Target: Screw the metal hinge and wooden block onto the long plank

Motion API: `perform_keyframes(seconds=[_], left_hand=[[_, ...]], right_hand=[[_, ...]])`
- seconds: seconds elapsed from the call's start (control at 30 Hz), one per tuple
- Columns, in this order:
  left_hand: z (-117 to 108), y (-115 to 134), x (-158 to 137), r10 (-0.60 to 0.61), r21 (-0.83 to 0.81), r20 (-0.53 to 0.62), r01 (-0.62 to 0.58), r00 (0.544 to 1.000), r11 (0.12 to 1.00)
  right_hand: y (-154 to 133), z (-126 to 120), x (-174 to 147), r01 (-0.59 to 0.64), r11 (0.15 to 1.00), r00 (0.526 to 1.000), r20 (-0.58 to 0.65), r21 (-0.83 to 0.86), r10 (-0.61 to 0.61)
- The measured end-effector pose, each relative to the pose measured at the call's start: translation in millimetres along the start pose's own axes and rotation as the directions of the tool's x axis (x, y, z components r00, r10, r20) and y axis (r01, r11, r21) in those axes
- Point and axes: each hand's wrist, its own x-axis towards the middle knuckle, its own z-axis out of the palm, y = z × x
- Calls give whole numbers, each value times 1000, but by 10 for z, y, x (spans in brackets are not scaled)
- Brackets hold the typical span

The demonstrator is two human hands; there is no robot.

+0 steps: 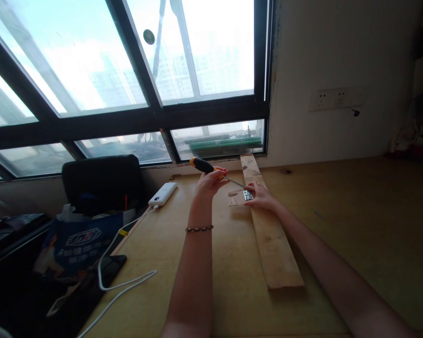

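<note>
My left hand (212,181) is closed around a screwdriver (202,165) with a black and orange handle. Its shaft slants down to the right, and the tip reaches a small metal hinge (248,195). With its fingers bent, my right hand (260,195) grips the hinge at its right side. Beneath lies a long wooden board (273,249), stretching from the window sill toward me. A short wooden piece (236,197) sticks out to the left of the board, under the hinge. How the hinge is fastened cannot be made out.
On the table (352,263), a white power bank (163,194) with a white cable lies near the left edge. A thin metal piece (319,215) lies to the right. A black chair (100,180) and a blue bag (84,241) stand at the left, below the window.
</note>
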Motion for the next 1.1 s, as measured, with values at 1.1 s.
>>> perform_keyframes(seconds=[1.1], left_hand=[[209,-189,-59,61,380,142,-111,988,918]], right_hand=[[7,-9,-12,19,1000,1000,24,-4,-19]])
